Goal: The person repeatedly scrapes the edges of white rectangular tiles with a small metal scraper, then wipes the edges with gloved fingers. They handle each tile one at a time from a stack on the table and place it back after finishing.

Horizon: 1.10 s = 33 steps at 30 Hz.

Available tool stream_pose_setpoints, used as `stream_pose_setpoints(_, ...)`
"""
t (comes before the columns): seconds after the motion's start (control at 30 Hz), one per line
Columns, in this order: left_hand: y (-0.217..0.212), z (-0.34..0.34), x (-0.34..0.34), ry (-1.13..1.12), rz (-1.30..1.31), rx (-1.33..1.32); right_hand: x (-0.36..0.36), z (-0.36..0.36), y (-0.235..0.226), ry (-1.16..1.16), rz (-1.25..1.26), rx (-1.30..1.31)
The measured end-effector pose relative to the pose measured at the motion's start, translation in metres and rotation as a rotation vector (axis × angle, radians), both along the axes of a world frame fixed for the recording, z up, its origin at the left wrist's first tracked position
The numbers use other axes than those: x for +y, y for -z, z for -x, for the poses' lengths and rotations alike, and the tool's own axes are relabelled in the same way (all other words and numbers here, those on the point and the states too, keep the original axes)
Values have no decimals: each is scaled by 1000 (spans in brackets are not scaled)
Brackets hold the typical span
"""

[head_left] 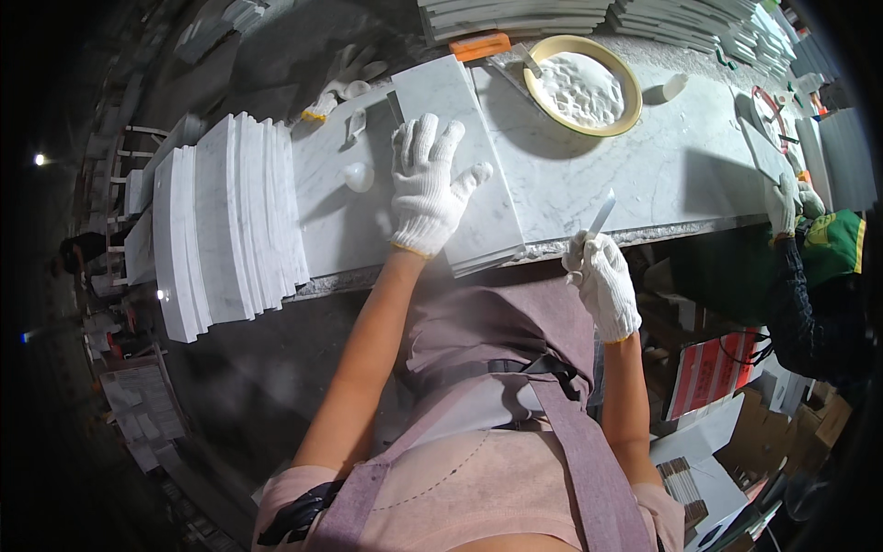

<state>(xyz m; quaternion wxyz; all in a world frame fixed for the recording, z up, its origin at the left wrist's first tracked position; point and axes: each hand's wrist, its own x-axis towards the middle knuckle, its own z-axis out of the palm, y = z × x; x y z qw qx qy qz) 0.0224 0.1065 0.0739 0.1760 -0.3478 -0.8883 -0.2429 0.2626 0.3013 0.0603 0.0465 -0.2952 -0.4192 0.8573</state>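
My left hand (429, 189), in a white knit glove, lies flat with its fingers spread on a pale grey marble tile (451, 92). At least one more tile edge shows beneath that tile at its near end. My right hand (607, 293), gloved the same way, is closed around a short flat blade (602, 212) that points up and away from me. This hand hovers by the front edge of the workbench, right of the tile; its grip hides the blade's lower end. Left of my left hand, a small translucent white cup-like piece (358, 177) rests on the marble.
A yellow-rimmed bowl (629, 106) of white lumpy material stands at the back. Upright marble tiles (235, 202) line the left side. Loose gloves (345, 78), an orange block (480, 45) and stacked slabs (515, 18) lie farther back. A co-worker's gloved hands (785, 204) work at far right.
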Motion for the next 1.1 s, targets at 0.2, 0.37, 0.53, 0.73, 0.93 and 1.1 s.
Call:
stream_pose_setpoints(0.2,4,-5,-10,88,59,-7,4,29,-11,4,-78,8)
stream_pose_setpoints(0.37,8,5,-8,41,19,47,5,47,-15,14,-145,-11)
stream_pose_setpoints(0.53,6,13,-5,20,147,61,-1,51,-10,-1,-136,8)
stream_pose_setpoints(0.73,0,18,-2,41,105,-13,0,38,-6,-30,-126,-25)
stream_pose_setpoints(0.93,7,26,7,-84,143,3,-1,40,-7,-38,-130,-25)
stream_pose_setpoints(1.1,15,37,-1,61,96,92,0,45,-7,-43,-201,-13)
